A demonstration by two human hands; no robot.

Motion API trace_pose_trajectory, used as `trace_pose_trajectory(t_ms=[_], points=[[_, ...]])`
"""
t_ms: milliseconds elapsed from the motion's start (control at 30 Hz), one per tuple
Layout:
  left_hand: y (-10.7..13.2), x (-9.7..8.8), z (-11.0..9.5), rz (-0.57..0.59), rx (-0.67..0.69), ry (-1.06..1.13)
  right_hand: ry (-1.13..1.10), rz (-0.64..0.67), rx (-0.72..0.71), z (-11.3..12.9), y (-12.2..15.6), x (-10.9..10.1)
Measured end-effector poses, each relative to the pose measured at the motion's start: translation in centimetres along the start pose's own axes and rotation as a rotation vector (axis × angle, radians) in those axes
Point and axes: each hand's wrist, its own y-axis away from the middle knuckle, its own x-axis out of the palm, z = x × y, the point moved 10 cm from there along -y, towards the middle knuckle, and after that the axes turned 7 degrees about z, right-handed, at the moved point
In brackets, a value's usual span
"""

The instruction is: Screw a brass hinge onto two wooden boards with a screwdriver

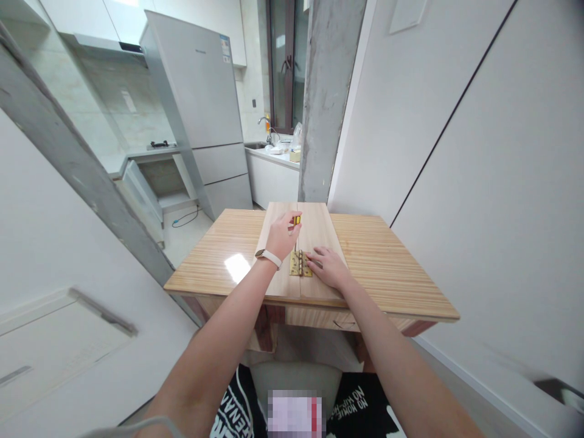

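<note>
My left hand [281, 234], with a pale band on its wrist, is closed around a small yellow-and-black handle, which looks like that of a screwdriver [297, 220]. Its thin shaft seems to point down towards the brass hinge [294, 264], though the tip is too small to make out. Across the seam between two pale wooden boards [319, 228] lies the hinge, opened flat. My right hand [329, 266] rests on the right board with fingers spread, the fingertips touching the hinge's right leaf and partly hiding it.
Beneath the boards stands a wood-grain table [369, 255] with a drawer [319, 317] at its front. White panels [479, 152] flank it on the right. Further back are a grey fridge [201, 91], a sink counter [274, 167] and an open cabinet [168, 176].
</note>
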Motion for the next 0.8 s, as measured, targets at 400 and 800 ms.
trace_pose_trajectory(t_ms=[400, 800], points=[[-0.1, 0.4, 0.0, 0.021, 0.014, 0.009, 0.01, -0.01, -0.011, 0.2, 0.0, -0.2], [-0.1, -0.5, -0.3, -0.063, 0.027, -0.053, 0.01, -0.009, -0.011, 0.4, 0.1, -0.3]])
